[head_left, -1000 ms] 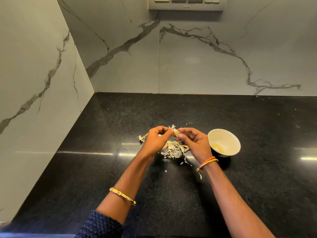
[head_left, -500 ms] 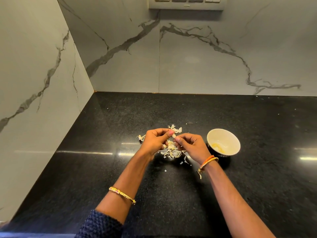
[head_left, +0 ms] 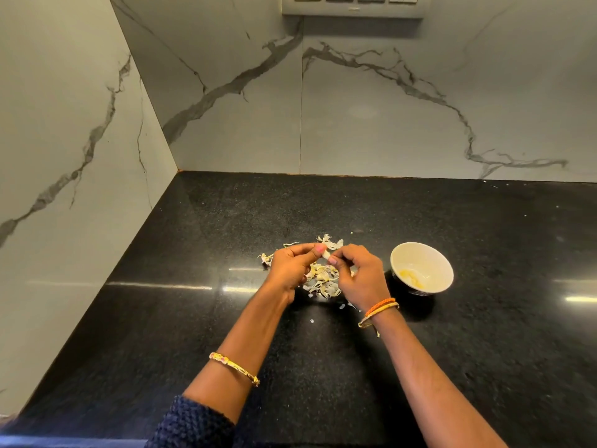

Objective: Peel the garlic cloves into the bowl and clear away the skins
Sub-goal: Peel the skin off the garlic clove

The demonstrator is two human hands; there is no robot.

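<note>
Black counter [head_left: 193, 318] fills the lower view, marble wall [head_left: 371, 124] rising beyond the hands, a switch plate [head_left: 355, 4] at the very top edge. Both forearms reach in from the near edge; the left one wears a gold bangle [head_left: 234, 368] above a dark knit sleeve [head_left: 193, 425], the right one orange and yellow threads [head_left: 379, 307] at the wrist.

Left hand [head_left: 292, 268] is curled, thumb and forefinger closed together at the tip, and right hand [head_left: 361, 274] mirrors it, fingers bent in and pinching. Between the two sets of fingertips sits a small pale clove [head_left: 325, 254], gripped from both sides (how much skin is still on it, I cannot tell).

Just right of the right hand stands the bowl [head_left: 444, 270], white inside, dark outside, with some yellowish pieces in its bottom. It is close to the wrist but not touching it.

Directly under and between the hands lies the skins [head_left: 323, 279] pile, papery and pale. More scraps lie beyond the fingertips, a stray tuft left of the left hand, and a few flecks lie nearer, toward the wrists.
</note>
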